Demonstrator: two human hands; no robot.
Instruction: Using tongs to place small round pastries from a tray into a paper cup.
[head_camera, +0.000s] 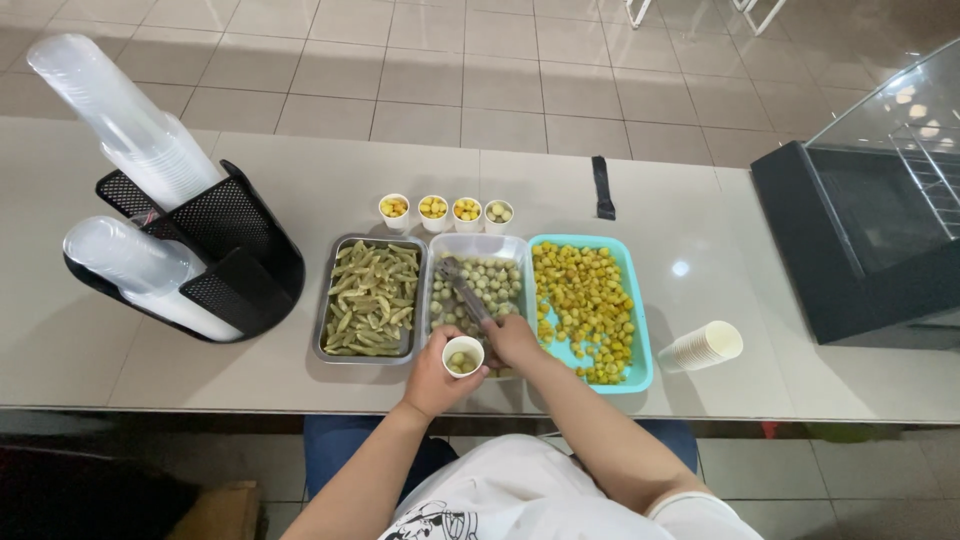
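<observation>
My left hand (432, 380) holds a small white paper cup (463, 355) with a few pale green balls in it, just above the near edge of the middle tray. My right hand (512, 340) grips metal tongs (462, 290) whose tips reach into the clear middle tray (478, 244) of pale green balls. Left of it a metal tray (325, 310) holds green pieces. To the right, a teal tray (640, 320) holds yellow balls. Several filled small cups (445, 212) stand in a row behind the trays.
A black mesh holder (235, 250) with two stacks of clear plastic cups (120, 125) sits at the left. A stack of paper cups (705, 346) lies on its side at the right. A glass display case (860, 220) stands far right. A black strip (601, 186) lies behind the trays.
</observation>
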